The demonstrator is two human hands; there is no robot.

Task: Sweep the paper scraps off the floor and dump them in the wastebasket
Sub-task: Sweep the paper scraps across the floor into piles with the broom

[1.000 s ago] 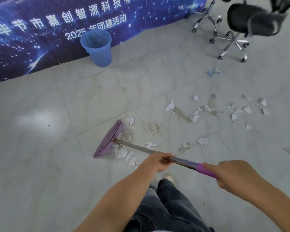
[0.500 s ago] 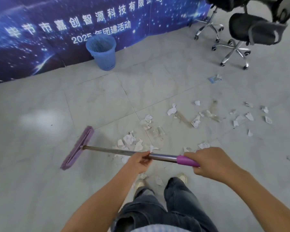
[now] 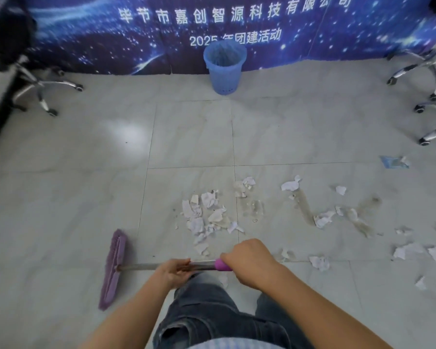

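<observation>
A purple broom head [image 3: 113, 269] rests on the grey tile floor at lower left, its metal handle [image 3: 141, 267] running right toward me. My left hand [image 3: 170, 273] grips the metal shaft. My right hand [image 3: 248, 258] grips the purple end grip. A gathered pile of white paper scraps [image 3: 203, 217] lies just beyond my hands, right of the broom head. More loose scraps [image 3: 322, 219] are scattered to the right. The blue wastebasket [image 3: 224, 66] stands upright against the far banner wall, straight ahead.
A chrome office chair base [image 3: 40, 89] stands at far left and another chair base [image 3: 433, 96] at far right. A blue wrapper [image 3: 393, 162] lies at right. Brownish smears [image 3: 306, 207] mark the tiles. My jeans-clad legs [image 3: 224, 316] fill the bottom centre.
The broom head swept left and back toward me, away from the scraps, which stay bunched in a pile. The view turned left, so the wastebasket now sits centred ahead.
</observation>
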